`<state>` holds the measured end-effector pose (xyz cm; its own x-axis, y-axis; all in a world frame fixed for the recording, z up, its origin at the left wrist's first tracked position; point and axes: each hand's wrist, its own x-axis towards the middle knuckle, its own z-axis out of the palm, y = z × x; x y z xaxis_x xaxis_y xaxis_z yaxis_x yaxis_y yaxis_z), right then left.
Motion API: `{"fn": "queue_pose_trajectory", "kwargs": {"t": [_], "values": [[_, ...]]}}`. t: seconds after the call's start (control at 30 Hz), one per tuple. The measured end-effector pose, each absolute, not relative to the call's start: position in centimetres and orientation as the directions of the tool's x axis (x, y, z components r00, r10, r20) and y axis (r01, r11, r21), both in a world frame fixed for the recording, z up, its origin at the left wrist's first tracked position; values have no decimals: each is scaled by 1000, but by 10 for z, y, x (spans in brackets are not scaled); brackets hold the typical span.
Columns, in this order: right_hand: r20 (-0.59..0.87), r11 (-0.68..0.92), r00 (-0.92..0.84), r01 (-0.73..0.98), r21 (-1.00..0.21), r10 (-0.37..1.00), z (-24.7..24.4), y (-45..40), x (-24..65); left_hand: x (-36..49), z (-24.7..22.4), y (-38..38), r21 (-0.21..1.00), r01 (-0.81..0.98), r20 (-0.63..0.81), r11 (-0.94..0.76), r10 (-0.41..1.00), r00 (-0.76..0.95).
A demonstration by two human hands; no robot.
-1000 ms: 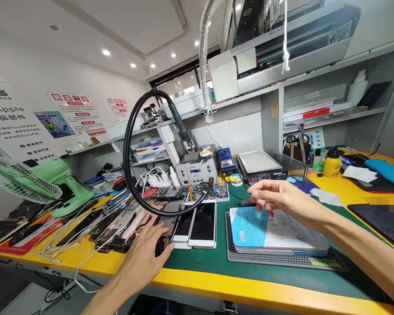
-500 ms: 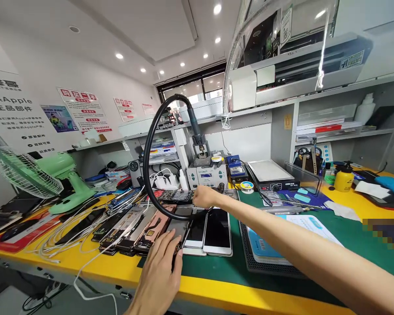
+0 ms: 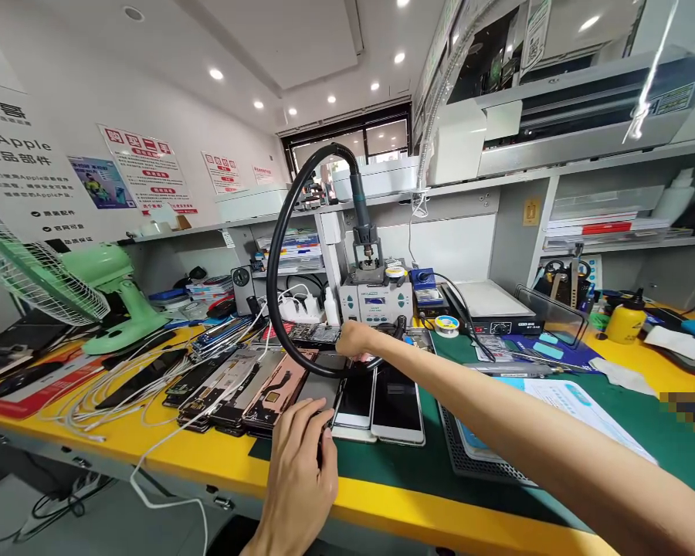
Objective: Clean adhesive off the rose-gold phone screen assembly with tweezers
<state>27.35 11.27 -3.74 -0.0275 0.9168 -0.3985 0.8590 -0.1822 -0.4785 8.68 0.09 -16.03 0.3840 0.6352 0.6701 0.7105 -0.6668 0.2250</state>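
Observation:
My left hand is at the front of the bench, its fingers curved over the near end of a dark phone, thumb along the right side. My right hand reaches across to the far end of the row, closed in a fist; what it holds, if anything, is hidden. A black hose loops in front of it. Right of the dark phone lie two white-framed phones with dark screens. To the left is a row of opened phones, one with a copper-coloured inside.
Behind stands a hot-air rework station with its handle upright. A solder spool, a flat heating plate and a yellow bottle are farther right. A green fan and tangled white cables occupy the left.
The view has shifted, so the bench appears farther right and higher. My left hand's fingers are drawn closer together over the dark phone. My right fist stays near the far end.

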Motion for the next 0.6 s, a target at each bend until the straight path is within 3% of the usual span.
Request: {"fn": "queue_pose_trajectory", "kwargs": {"t": [0.6], "values": [[-308, -184, -4, 796, -576, 951, -52, 118, 274, 80, -147, 7, 201, 691, 703, -695, 593, 392]]}}
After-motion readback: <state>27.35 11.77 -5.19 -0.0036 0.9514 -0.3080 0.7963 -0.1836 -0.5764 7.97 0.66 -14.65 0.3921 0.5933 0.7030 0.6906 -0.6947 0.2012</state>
